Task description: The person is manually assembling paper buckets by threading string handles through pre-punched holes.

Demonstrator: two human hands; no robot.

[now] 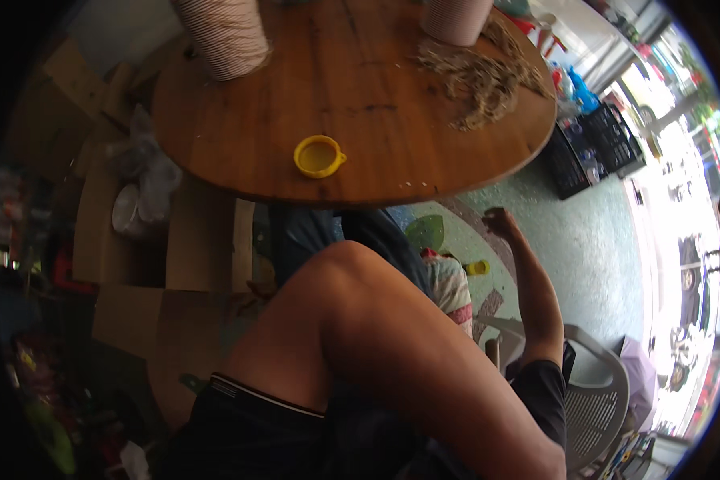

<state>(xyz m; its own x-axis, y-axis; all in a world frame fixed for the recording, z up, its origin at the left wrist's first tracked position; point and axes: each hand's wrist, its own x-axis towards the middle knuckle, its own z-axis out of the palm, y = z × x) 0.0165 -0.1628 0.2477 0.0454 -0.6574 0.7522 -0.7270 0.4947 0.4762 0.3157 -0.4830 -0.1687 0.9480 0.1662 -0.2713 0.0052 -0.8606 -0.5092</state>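
Note:
My right hand (500,222) hangs off the near right edge of the round wooden table (376,172), over the floor. Its fingers look loosely curled, and nothing shows in them. A bare limb that looks like my bent left arm (360,320) crosses close in front; the left hand is outside the picture. A yellow ring-shaped piece (318,172) with a small side tab lies near the table's front edge. Farther back stand a pale ribbed cylinder (226,40) wrapped with brown strands and a second pale ribbed cylinder (456,20), beside a tangle of brown fibre strands (488,88).
Open cardboard boxes (204,240) sit left of the table, with clear plastic bags (156,184) and a white tub (125,210). Black crates (588,152) stand on the green floor at right. A grey chair (600,384) and a yellow cylinder (478,268) are nearer.

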